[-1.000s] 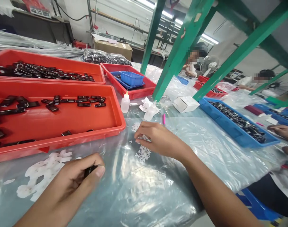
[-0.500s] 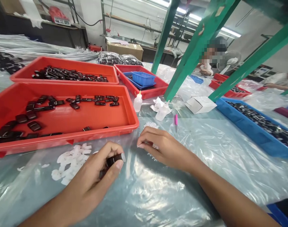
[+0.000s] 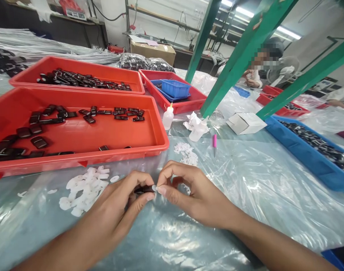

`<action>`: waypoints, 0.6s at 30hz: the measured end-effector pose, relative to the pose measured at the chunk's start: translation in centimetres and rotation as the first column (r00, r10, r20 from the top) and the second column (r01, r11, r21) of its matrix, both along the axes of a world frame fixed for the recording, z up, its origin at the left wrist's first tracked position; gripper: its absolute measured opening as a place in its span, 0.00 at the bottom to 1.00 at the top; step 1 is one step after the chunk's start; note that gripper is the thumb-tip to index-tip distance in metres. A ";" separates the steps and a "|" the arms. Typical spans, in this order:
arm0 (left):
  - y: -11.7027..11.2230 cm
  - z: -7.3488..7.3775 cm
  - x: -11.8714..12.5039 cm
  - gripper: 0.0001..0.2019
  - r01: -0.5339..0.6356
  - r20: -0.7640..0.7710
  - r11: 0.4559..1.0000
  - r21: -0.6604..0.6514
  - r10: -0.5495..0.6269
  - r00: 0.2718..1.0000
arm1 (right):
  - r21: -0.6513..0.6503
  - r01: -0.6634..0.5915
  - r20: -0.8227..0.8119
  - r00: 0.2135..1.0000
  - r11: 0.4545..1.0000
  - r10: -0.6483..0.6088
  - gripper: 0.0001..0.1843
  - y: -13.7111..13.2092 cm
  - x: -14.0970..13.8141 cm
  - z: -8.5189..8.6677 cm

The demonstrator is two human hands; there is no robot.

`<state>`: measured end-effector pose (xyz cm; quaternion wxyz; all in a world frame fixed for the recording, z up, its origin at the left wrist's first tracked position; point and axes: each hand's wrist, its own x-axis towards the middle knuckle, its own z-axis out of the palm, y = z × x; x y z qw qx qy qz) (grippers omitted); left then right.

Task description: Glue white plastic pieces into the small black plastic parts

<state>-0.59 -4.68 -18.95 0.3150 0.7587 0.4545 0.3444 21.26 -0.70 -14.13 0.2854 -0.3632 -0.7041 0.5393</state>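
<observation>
My left hand [image 3: 121,203] is closed round a small dark brown, glossy block-like part [image 3: 142,189] with a pale end facing right. The fingertips of my right hand [image 3: 185,188] are pinched together at that pale end, touching or nearly touching it. Whatever lies between the right fingertips is too small to make out. Left of my left hand is a loose pile of flat white plastic pieces [image 3: 85,188]. Beyond my right hand lies a heap of tiny white pieces [image 3: 185,152].
A red tray [image 3: 118,135] with dark parts stands at the left, another red tray [image 3: 84,86] behind it. Past my hands are a squeeze bottle [image 3: 168,117], crumpled white tissue [image 3: 198,126], a pink-handled tool [image 3: 215,141] and a white box [image 3: 245,123]. A blue tray [image 3: 301,156] sits right.
My right hand has moved left and down from the heap of tiny white pieces to the dark part's pale end. My left hand still holds the part. The view has shifted slightly.
</observation>
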 end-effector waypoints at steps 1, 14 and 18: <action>0.0 0.0 0.0 0.03 0.007 0.002 1.000 0.020 -0.007 1.000 | -0.097 -0.005 -0.039 0.999 0.995 0.001 0.07 0.0 -0.1 -0.2; 0.1 0.7 -0.2 0.10 0.079 -0.050 0.964 0.255 -0.069 0.996 | -0.551 -0.117 -0.352 0.930 0.826 -0.102 0.21 -0.2 -1.6 -2.6; -0.4 -0.5 -1.0 0.05 0.027 -0.129 0.912 0.410 0.028 0.991 | -0.523 -0.092 -0.357 0.926 0.847 -0.120 0.32 -0.9 -2.4 -3.1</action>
